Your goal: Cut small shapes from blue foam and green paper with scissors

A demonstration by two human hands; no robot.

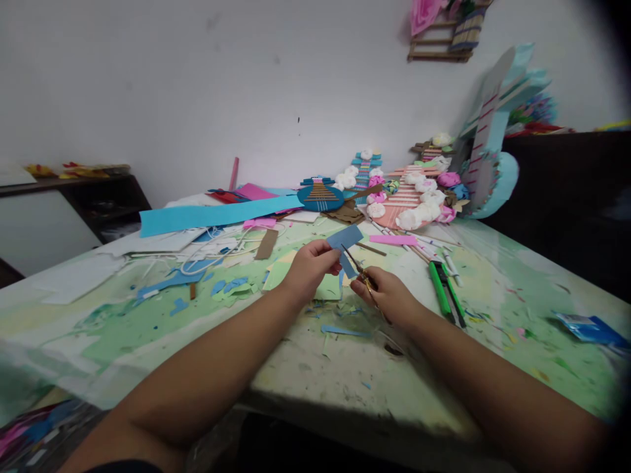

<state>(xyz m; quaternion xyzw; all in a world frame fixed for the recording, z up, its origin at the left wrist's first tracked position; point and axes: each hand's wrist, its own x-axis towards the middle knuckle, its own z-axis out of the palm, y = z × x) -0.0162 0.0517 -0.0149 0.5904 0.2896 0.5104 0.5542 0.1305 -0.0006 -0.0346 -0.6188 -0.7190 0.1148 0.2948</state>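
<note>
My left hand [315,263] pinches a piece of blue paper [349,236] above the middle of the table. Part of the paper hangs down between the two hands. My right hand [387,292] is closed on a pair of gold-handled scissors [367,278], whose blades reach up to the blue paper. Whether the blades are apart cannot be made out. Below the hands lie light green paper sheets [328,287] and a thin blue paper strip [345,331].
A green utility knife [446,294] lies right of my right hand. Behind stand a blue paper instrument [321,195], a pink instrument [401,200] with paper flowers and a large pale blue one [486,157]. Paper scraps and white cord [204,263] cover the left. A blue packet [591,328] is at right.
</note>
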